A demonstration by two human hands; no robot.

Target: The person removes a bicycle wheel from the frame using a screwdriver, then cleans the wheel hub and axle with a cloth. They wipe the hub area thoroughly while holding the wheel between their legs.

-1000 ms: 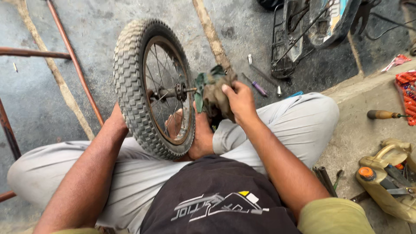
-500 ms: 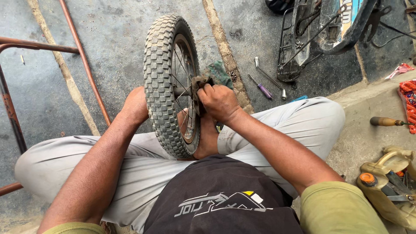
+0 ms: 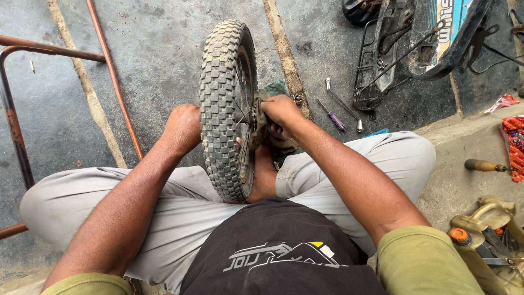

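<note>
Wheel (image 3: 224,104) stood upright between legs. Left hand (image 3: 183,127) pressed against tyre's far side, grip not discernible. Right hand (image 3: 281,112) clenched rag (image 3: 273,139) at hub.

Blue-white sticker (image 3: 445,22) on bike frame panel (image 3: 436,49), top right.

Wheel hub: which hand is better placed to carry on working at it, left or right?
Probably the right. The right hand is on the hub side of the small knobby wheel, pressing a dirty rag at its centre. The left hand is on the far side, behind the tyre, seemingly steadying it.
</note>
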